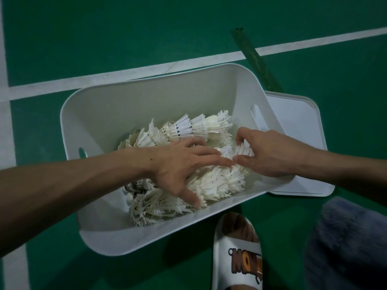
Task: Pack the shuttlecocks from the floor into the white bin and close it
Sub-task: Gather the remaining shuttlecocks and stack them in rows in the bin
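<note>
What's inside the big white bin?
Stacks of white shuttlecocks, with the left hand resting on them and the right hand pinching some. Whatever lies under the pile is covered.

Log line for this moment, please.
stage: packing | left hand: spread flat on shuttlecocks in white bin | right hand: pinching shuttlecocks | lid: off, on floor beside bin

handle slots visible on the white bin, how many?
2. One handle slot in the white bin's left end wall, above the left forearm; the other in the right end wall, beside the lid. Arms may hide more.
</note>
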The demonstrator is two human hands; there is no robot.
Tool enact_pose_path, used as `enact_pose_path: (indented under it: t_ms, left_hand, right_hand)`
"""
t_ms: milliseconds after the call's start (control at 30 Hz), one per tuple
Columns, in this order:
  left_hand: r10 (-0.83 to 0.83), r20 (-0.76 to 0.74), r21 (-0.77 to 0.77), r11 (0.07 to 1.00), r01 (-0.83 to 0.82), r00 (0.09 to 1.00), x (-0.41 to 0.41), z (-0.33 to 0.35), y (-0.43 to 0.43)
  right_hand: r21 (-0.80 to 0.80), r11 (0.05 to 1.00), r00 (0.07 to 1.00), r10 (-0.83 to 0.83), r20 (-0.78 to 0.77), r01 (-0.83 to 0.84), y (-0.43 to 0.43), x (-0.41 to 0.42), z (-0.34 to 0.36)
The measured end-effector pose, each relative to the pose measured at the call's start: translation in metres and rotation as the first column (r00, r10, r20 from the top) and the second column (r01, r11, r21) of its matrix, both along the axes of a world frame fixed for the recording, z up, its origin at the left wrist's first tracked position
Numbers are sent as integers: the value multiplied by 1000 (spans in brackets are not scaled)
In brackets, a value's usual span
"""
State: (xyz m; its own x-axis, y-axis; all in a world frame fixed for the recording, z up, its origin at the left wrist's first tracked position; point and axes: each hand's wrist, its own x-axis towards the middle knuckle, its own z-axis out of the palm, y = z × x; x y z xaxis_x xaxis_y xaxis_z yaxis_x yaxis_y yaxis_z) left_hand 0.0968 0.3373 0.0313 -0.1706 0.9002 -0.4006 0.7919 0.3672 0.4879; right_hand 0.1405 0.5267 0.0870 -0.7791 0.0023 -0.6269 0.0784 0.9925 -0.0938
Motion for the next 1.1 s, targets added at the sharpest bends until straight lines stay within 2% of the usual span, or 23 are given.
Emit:
enact_pose_path:
  t_ms: [133,233,300,433,500,633,700,800,900,1100]
  left_hand:
    - [10,10,-2,1000,-10,1000,0,1,-2]
    - [6,8,-9,1000,-6,1000,-2,1,-3]
    - [11,7,-20,1000,-11,1000,-2,0,-3]
    - [32,8,-28,999,-32,999,-1,-3,0]
    - [30,17,-15,999,-30,999,-1,-1,1]
    - [13,101,97,995,-23,995,-10,11,-16]
    - [-47,89,49,998,43,995,-14,14,-28]
    - [-121,-12,-86,989,120,993,-6,13,-29]
    - [-151,-78,-149,979,138,985,5,4,-15]
    - [-142,-73,-179,976,127,987,1,-4,-3]
  right_hand:
    - [-50,995,994,-88,-63,85,3,2,2]
    - [-38,997,996,-70,-52,68,6,-1,5]
    - [-39,997,997,-69,47,71,5,-3,7]
    - [-221,915,911,-256,323,336,12,-6,8]
    - [-198,945,916,-176,360,260,16,-5,10]
    - [-158,981,957,-61,284,109,16,-5,6]
    - [-117,993,967,13,254,17,16,-5,4]
    - [-30,989,968,150,199,-147,12,-7,6]
    - [47,961,952,262,158,-272,8,-9,5]
    - [64,946,938,303,171,-317,8,2,-12]
